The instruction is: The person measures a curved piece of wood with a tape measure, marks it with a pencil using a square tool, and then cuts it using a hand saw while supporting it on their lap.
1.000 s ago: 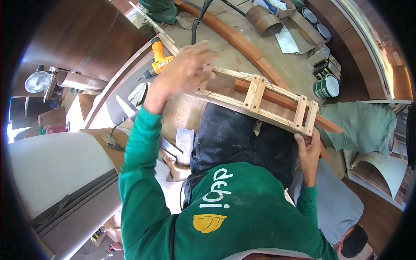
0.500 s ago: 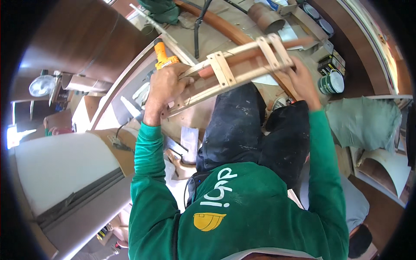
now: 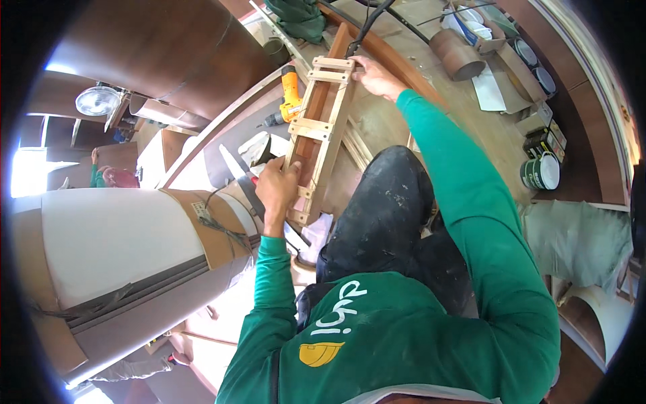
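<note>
I hold a ladder-like wooden frame (image 3: 321,131) of pale slats with short crosspieces, and a dark brown strip runs through it. My left hand (image 3: 278,190) grips its near end, fingers wrapped round the rail. My right hand (image 3: 375,75) grips the far end by the last crosspiece. The frame now runs lengthwise away from me, above my dark trousers (image 3: 390,215). Green sleeves cover both forearms.
A yellow cordless drill (image 3: 288,94) lies left of the frame. A handsaw (image 3: 235,180) rests by my left hand. A curved brown board (image 3: 397,60), a brown cylinder (image 3: 456,54), paint tins (image 3: 540,172) and a green cloth (image 3: 579,236) lie to the right. Another person (image 3: 108,176) stands far left.
The frame has swung from lying crosswise over my lap to pointing away from me. My right hand moved up and forward with the far end; my left hand dropped to the near end.
</note>
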A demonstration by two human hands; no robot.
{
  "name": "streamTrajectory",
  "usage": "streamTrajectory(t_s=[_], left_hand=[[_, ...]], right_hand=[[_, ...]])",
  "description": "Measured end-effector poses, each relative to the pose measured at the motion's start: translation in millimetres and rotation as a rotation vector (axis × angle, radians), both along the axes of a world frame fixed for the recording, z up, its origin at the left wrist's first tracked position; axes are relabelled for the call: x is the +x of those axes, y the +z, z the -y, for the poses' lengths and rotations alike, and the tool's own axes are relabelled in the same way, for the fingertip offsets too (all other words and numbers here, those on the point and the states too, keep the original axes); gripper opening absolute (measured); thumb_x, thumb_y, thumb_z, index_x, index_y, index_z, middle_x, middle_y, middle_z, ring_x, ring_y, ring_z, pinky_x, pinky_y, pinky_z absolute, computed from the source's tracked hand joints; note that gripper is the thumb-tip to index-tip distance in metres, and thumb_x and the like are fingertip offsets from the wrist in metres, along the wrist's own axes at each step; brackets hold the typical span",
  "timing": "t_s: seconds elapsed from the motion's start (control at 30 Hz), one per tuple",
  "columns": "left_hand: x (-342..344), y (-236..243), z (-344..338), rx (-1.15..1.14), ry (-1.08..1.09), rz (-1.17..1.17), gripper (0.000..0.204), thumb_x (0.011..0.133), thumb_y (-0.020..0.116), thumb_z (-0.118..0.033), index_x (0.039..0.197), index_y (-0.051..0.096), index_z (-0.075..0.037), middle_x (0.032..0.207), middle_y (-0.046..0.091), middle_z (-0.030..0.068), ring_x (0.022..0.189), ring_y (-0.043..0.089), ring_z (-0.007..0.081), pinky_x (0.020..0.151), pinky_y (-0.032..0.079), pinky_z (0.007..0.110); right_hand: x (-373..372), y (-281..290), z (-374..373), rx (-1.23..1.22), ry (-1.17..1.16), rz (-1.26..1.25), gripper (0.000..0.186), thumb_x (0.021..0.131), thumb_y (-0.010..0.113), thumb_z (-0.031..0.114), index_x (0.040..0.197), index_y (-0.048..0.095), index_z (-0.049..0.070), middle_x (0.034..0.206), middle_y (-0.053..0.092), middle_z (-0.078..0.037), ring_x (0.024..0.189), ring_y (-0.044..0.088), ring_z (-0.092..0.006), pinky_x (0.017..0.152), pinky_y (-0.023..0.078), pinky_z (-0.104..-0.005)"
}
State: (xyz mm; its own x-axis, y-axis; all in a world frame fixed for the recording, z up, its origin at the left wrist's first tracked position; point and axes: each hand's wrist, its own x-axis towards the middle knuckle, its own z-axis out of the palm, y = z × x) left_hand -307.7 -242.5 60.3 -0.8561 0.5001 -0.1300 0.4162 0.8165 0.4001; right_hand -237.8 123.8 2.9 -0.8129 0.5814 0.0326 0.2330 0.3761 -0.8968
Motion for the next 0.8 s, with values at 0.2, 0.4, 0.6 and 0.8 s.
streamTrajectory(t_s=[0.2,0.4,0.6,0.8], left_hand=[[8.9,-18.6,-3.0,0.059,0.081,-0.015,0.04,0.093,0.075,-0.042,0.125,0.078,-0.018,0.12,0.076,0.0123,0.112,0.073,0.0391,0.095,0.056,0.052],[7.3,-33.7,5.0,0.153,0.119,-0.011,0.039,0.092,0.077,-0.037,0.125,0.077,-0.016,0.12,0.075,0.013,0.112,0.072,0.0388,0.096,0.055,0.051],[-10.4,-35.2,-18.5,0.184,0.156,-0.029,0.039,0.089,0.08,-0.036,0.122,0.08,-0.014,0.115,0.077,0.0161,0.108,0.074,0.039,0.093,0.056,0.051],[-36.5,-28.9,-68.2,0.17,0.2,-0.087,0.039,0.086,0.082,-0.038,0.12,0.082,-0.02,0.111,0.08,0.0168,0.105,0.076,0.0421,0.091,0.058,0.053]], right_hand=[[-21.6,-19.2,64.6,-0.262,-0.352,-0.12,0.074,0.104,0.069,0.022,0.164,0.034,-0.004,0.163,0.049,-0.025,0.15,0.048,-0.0367,0.122,0.041,-0.0447],[32.4,-1.3,181.4,-0.574,-0.103,-0.06,0.105,0.098,0.077,0.047,0.17,0.018,-0.003,0.167,0.04,-0.03,0.154,0.043,-0.0388,0.123,0.04,-0.0505],[9.3,-10.3,176.1,-0.176,-0.099,-0.049,0.098,0.093,0.078,0.033,0.164,0.027,-0.012,0.162,0.043,-0.036,0.155,0.041,-0.0421,0.128,0.033,-0.0412],[-24.4,-9.0,127.1,-0.231,-0.027,-0.06,0.091,0.094,0.072,0.026,0.167,0.028,-0.005,0.164,0.044,-0.032,0.155,0.042,-0.039,0.127,0.034,-0.0401]])
